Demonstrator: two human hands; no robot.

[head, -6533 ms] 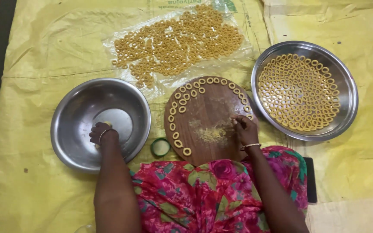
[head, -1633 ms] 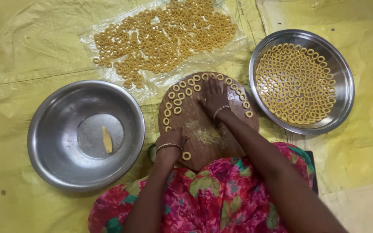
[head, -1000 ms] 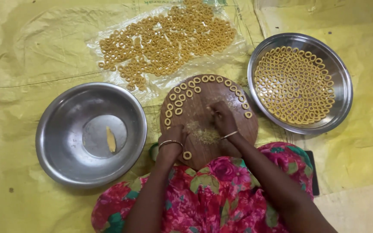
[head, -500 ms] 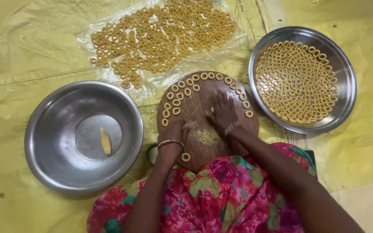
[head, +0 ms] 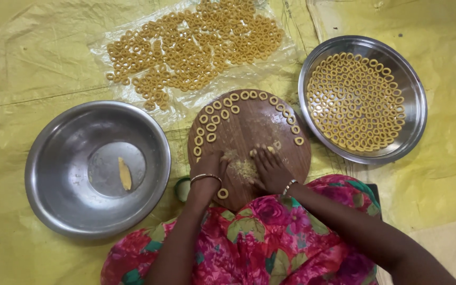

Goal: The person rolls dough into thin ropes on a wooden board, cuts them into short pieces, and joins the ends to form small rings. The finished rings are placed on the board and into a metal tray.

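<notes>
Yellow sheet (head: pixel 38 58), round wooden board (head: pixel 254 124), both hands (head: pixel 213 164) (head: pixel 270 168) pressing dough (head: pixel 245 168)

The floor is covered by a wrinkled yellow plastic sheet (head: pixel 38 58); bare pale floor (head: pixel 449 248) is seen at 4 o'clock.

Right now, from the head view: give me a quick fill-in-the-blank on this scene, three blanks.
1. Both hands, left hand and right hand, rest on the round ____ board.
2. The steel bowl holds one yellow dough piece, on the person's ____ side.
3. The steel plate is filled with dough ____ laid in neat rows.

Missing words: wooden; left; rings
</notes>
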